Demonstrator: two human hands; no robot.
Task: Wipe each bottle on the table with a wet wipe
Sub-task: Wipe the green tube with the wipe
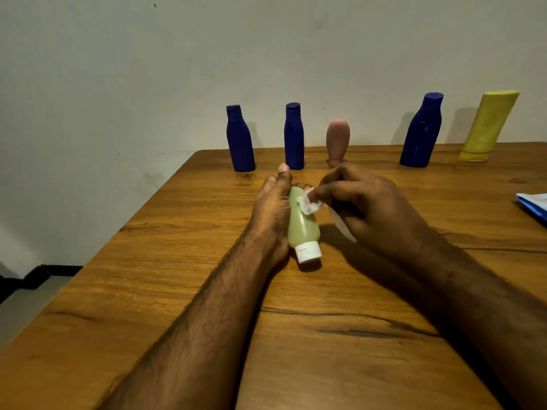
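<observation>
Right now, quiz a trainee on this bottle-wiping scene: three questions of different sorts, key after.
1. True or false: the left hand holds the green bottle with its white cap toward the camera.
2. How many dark blue bottles stand at the table's far edge?
3. The right hand pinches: A) the wet wipe B) a sponge C) nothing

Key: 1 true; 2 three; 3 A.

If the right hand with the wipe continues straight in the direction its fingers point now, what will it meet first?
The right hand points left, pressing the wet wipe on the green bottle. Straight on, it would probably meet that bottle first, then the left hand gripping it from the other side.
</observation>
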